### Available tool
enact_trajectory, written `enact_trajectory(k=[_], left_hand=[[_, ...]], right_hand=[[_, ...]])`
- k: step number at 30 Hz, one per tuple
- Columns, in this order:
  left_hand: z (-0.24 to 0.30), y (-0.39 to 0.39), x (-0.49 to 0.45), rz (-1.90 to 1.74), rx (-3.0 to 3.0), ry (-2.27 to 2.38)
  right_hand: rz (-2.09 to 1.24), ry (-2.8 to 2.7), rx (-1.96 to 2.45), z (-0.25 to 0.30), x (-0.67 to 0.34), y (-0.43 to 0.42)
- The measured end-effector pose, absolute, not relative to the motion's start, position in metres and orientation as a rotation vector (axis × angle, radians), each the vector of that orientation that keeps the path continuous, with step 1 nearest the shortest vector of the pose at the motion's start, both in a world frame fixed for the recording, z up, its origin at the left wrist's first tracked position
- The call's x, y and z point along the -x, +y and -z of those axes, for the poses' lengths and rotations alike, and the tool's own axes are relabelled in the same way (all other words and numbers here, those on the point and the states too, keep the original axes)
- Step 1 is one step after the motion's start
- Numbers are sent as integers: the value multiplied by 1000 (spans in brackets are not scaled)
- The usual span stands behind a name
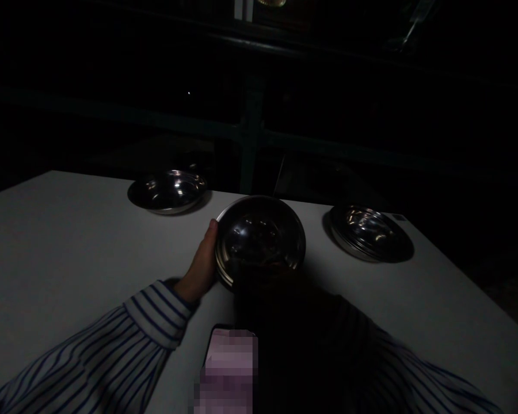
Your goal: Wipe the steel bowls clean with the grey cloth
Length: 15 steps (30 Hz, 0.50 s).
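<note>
My left hand grips the left side of a stack of shiny steel bowls, thumb at the rim. Several rims show along the stack's lower left edge. It is tilted towards me above the middle of the white table, and I cannot tell whether its base touches the surface. A black shape covers its near right edge and the place where my right hand would be. Of that arm only a striped sleeve shows, and the fingers are hidden. A phone with a lit, pixelated screen lies below the stack.
A single steel bowl sits near the far edge of the white table on the left. Towards the right stands another stack of steel bowls. Behind the table it is very dark, with a faint frame showing.
</note>
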<state>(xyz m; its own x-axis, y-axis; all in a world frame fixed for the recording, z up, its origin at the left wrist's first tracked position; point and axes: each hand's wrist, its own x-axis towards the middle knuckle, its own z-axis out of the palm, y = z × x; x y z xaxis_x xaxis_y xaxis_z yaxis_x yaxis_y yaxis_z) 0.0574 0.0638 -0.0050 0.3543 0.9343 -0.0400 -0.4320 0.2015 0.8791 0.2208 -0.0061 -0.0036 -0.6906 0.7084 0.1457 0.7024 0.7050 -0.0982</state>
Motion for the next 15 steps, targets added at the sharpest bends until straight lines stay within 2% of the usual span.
enact_trajectory(k=[4, 9, 15], left_hand=[[5, 63, -58, -1046, -920, 692], [6, 64, -58, -1053, -940, 675], [10, 66, -56, -1047, -974, 695]], right_hand=[[-116, -2756, 1157, -12, -233, -9], [-19, -2767, 1157, -10, -228, -7], [-86, -2774, 1254, -13, -228, -8]])
